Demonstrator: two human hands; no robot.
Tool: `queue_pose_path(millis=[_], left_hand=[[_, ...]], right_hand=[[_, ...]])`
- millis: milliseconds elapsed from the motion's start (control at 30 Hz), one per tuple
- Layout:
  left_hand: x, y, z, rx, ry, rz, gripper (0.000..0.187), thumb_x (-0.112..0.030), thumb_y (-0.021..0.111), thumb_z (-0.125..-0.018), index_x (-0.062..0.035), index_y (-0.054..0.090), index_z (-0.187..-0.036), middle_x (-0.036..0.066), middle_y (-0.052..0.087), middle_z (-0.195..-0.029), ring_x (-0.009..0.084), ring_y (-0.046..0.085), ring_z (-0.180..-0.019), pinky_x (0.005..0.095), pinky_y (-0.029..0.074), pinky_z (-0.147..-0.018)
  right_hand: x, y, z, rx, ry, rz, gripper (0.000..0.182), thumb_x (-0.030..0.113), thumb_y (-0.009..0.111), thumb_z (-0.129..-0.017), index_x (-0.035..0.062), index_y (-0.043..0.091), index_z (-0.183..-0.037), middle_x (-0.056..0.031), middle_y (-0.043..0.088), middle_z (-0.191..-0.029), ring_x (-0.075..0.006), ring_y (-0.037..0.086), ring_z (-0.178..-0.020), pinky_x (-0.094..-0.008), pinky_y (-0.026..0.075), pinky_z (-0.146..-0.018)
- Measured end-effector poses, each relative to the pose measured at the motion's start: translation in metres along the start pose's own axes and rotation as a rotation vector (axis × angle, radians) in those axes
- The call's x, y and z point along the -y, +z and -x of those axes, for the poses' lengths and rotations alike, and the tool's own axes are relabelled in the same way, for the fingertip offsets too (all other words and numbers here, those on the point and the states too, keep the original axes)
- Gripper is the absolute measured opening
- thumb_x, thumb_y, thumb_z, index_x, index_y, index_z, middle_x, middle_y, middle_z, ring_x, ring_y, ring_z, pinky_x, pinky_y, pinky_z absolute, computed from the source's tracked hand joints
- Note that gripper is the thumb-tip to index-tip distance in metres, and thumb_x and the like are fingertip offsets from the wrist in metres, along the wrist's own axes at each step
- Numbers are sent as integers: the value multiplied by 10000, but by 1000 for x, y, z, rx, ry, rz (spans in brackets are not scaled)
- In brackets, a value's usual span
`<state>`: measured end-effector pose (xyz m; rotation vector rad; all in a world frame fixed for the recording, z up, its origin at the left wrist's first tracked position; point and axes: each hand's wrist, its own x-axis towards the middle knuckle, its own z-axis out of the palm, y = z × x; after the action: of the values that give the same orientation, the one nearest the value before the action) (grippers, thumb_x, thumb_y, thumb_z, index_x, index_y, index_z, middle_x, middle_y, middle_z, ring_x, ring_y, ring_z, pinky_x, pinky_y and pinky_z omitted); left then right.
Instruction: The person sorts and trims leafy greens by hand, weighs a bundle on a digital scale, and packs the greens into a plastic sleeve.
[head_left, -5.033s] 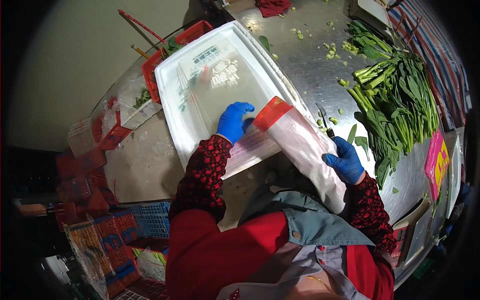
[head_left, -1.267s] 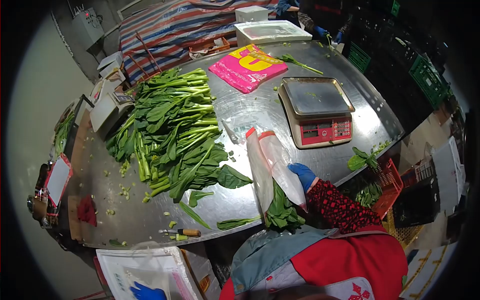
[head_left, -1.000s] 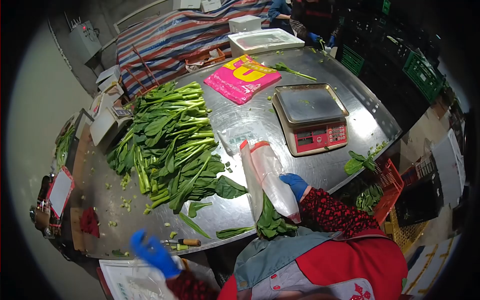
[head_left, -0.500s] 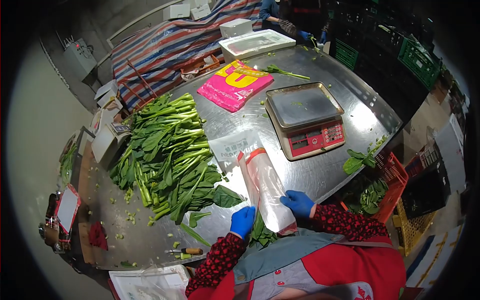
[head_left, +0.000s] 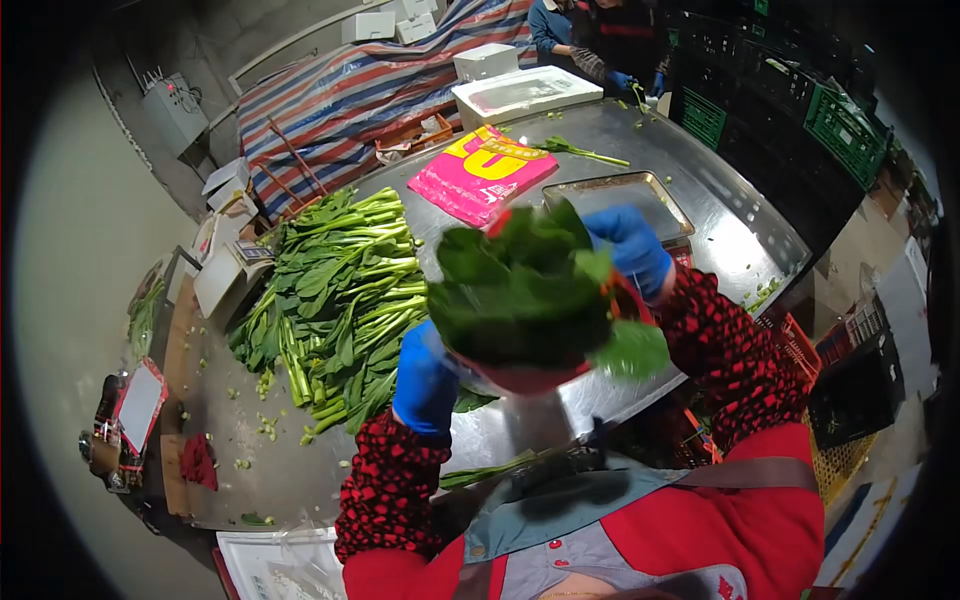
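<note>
Both my hands wear blue gloves. Between them, raised close to the camera, is a bunch of leafy greens, its dark leaves blurred by motion. A clear plastic bag with a red edge wraps around the bunch. My left hand is closed on the bag's left side, with its fingertips partly hidden. At the upper right, my right hand has its fingers bent at the bag's red rim. Left of my hands, a large pile of greens lies with stems toward the scale side.
A pink and yellow bag lies on the metal table. The scale's tray shows behind my right hand. A white foam box stands at the far edge, near a co-worker's gloved hand. A red crate sits at right.
My hands have lifted the bag and greens from the near table edge toward the camera. The leaves now face up, and both hands have moved higher and farther apart.
</note>
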<state>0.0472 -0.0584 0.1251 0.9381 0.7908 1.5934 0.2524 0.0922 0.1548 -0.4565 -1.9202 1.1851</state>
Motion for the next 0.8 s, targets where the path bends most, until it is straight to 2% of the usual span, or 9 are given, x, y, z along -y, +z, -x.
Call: queue_pose_path(millis=[67, 200, 300, 333, 433, 567, 700, 733, 800], left_hand=[[5, -13, -10, 24, -60, 57, 303, -256, 421, -898, -19, 583, -995, 40, 584, -733, 135, 543, -651, 282, 435, -567], [-12, -16, -28, 52, -166, 188, 283, -286, 419, -897, -47, 568, -873, 31, 527, -656, 152, 495, -578, 292, 403, -519], [-22, -2, -14, -1, -222, 277, 285, -300, 423, -898, -66, 540, -786, 36, 506, -639, 161, 475, -561, 295, 391, -512], [-29, 4, -15, -54, -231, 299, 291, -305, 424, -899, -73, 519, -751, 42, 507, -642, 165, 474, -566, 297, 391, -520], [-24, -1, -17, -82, -215, 339, 298, -303, 427, -901, -80, 495, -715, 46, 501, -642, 169, 471, -580, 302, 395, -545], [-13, -6, -15, -28, -144, 387, 271, -264, 432, -901, -77, 488, -713, 41, 485, -641, 170, 470, -607, 308, 406, -594], [2, -14, -22, -72, -131, 508, 216, -197, 438, -892, -72, 492, -724, 42, 478, -655, 171, 474, -629, 316, 415, -634], [7, -19, -24, -76, -107, 528, 201, -183, 440, -890, -70, 495, -733, 41, 475, -661, 170, 474, -634, 318, 418, -645], [8, -21, -30, -58, -72, 555, 186, -169, 443, -887, -69, 497, -741, 41, 473, -667, 169, 475, -638, 319, 421, -655]], right_hand=[[-5, -1, -18, 1, -39, 200, 304, 144, 588, -827, -38, 524, -593, -173, 442, -509, -45, 354, -533, -266, 338, -459], [9, -6, -48, -22, -6, -42, 291, 197, 610, -817, -29, 581, -637, -104, 493, -505, -72, 422, -507, -256, 376, -485], [21, -6, -60, 49, 179, 621, 292, 253, 640, -796, -28, 634, -718, -70, 552, -539, -120, 508, -525, -257, 425, -541], [28, -10, -66, 49, 166, 619, 292, 253, 640, -796, -28, 634, -718, -70, 552, -539, -120, 508, -525, -257, 425, -541], [36, -19, -67, -20, 186, 128, 296, 287, 672, -769, -9, 661, -773, -79, 621, -599, -146, 548, -557, -264, 454, -600], [10, -13, -72, 18, 347, 486, 219, 192, 660, -797, -22, 646, -841, -16, 611, -696, -68, 523, -626, -223, 447, -612], [-13, -13, -69, -208, 109, 225, 257, 188, 681, -778, -3, 614, -936, -25, 607, -779, -68, 513, -642, -227, 433, -595], [-4, -11, -64, -215, 105, 227, 257, 188, 681, -778, -3, 614, -936, -25, 607, -779, -68, 513, -642, -227, 433, -595], [30, -2, -50, -146, -229, 486, 246, 149, 683, -761, 36, 585, -957, -58, 594, -838, -137, 562, -692, -262, 446, -611]])
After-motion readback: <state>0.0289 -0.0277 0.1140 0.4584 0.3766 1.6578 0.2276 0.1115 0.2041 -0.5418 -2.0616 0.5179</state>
